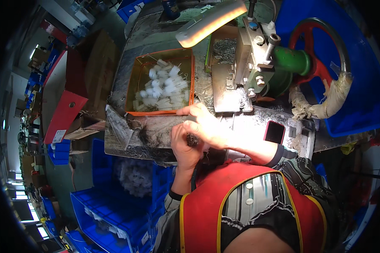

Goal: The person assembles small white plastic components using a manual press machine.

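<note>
My left hand [183, 146] is closed around a dark, rough-ended bundle [192, 140]; most of it is hidden in the palm. Against it, my right hand [203, 124] is bent with thumb and fingers drawn together, and what they pinch is too hidden to make out. Both hands meet over the front edge of the worktable, just below an orange-rimmed tray [160, 112]. Inside that tray lies a heap of white plastic pieces [158, 86] with thin wires or bristles. Dark loose fibres [150, 137] are scattered left of my hands.
A green hand press [289, 61] with a red, partly wrapped handwheel [325, 25] stands at the right. A lit lamp [213, 23] hangs above the table. A phone [274, 132] lies right of my hands. Blue bins [109, 215] and a red box [65, 111] are at the left.
</note>
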A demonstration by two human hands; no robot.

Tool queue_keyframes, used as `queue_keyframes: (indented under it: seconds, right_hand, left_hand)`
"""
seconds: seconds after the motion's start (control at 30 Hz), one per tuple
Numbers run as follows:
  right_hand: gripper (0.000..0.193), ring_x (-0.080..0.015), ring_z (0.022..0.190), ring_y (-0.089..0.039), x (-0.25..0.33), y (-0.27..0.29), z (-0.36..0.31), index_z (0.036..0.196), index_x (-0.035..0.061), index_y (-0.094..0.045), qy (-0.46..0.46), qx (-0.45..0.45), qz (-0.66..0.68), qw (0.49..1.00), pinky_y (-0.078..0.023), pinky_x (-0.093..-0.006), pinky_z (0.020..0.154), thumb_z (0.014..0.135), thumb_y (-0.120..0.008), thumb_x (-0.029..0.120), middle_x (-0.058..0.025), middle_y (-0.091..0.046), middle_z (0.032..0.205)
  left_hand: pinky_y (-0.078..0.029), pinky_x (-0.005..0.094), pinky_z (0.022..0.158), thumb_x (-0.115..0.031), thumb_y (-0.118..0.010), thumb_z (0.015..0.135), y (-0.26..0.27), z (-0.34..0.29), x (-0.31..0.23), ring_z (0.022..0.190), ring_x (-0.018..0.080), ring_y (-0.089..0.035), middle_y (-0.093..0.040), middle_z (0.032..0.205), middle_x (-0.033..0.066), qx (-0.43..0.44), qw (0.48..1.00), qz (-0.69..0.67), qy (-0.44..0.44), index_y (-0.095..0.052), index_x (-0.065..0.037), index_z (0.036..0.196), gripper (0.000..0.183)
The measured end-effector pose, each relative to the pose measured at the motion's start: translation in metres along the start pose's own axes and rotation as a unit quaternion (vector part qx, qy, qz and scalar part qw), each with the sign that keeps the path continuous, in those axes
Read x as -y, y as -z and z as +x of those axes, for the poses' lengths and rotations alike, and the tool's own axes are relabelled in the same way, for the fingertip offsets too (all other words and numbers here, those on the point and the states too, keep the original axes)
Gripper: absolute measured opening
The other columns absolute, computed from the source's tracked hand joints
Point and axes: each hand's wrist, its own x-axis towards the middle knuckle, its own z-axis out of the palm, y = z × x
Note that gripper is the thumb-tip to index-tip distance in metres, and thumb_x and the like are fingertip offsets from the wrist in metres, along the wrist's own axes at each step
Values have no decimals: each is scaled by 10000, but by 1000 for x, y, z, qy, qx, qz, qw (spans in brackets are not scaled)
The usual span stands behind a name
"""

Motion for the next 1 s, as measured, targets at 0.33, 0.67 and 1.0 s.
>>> queue_keyframes:
  seconds: [0.33, 0.67, 1.0]
  right_hand:
    - [374, -328, 945, -512, -12, -13, 9, 945, 17, -604, 129, 100, -268, 949, -411, -417, 845, 824, -566, 369, -133, -572, 942]
    - [409, -373, 955, -472, -12, -19, 4, 855, -29, -562, 132, 56, -158, 977, -398, -456, 833, 846, -547, 379, -209, -533, 886]
    - [313, -260, 932, -531, 25, 7, 6, 1090, 1, -523, -5, -71, -13, 997, -427, -344, 827, 879, -510, 232, -161, -517, 1016]
  left_hand:
    - [-453, 340, 708, -157, -655, 753, -23, 4, 20, 747, 216, -582, -579, 805, 60, -7, 971, -229, 70, -558, -30, 909, 223]
    - [-458, 321, 689, -130, -644, 769, -12, -6, 32, 735, 193, -578, -583, 818, 46, 48, 989, -132, 34, -554, -29, 905, 192]
    - [-462, 293, 688, -11, -628, 774, 50, 10, 21, 763, 171, -557, -577, 847, 20, -76, 949, -227, 206, -530, -47, 875, 145]
